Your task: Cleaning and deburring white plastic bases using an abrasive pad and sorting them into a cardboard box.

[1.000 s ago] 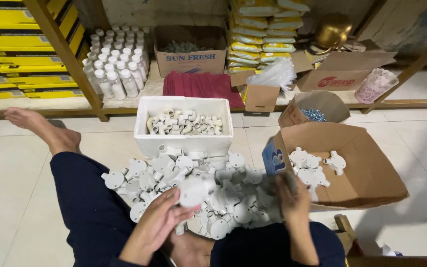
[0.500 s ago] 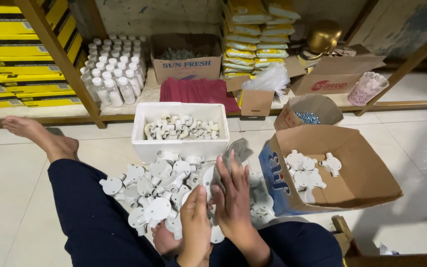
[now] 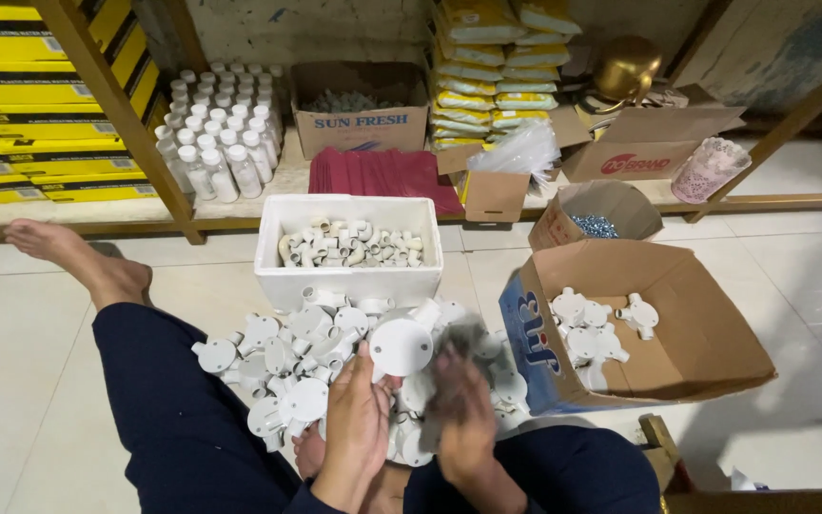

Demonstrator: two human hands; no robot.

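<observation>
Fingers of the left hand (image 3: 356, 419) pinch a round white disc (image 3: 401, 346) upright, above the heap of white plastic fittings (image 3: 287, 366) on the floor (image 3: 21, 381). The right hand (image 3: 459, 405) is blurred beside it; whether it is gripping anything cannot be told. A white tub (image 3: 349, 249) of fittings stands behind the heap, an open cardboard box (image 3: 658, 328) to its right.

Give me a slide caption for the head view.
Left hand holds a round white plastic fitting over a floor pile; right hand blurred beside it.

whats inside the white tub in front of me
The white tub holds a heap of white plastic pipe fittings, elbows and short bends among them. Only the top layer shows; whatever lies under it is covered.
</observation>
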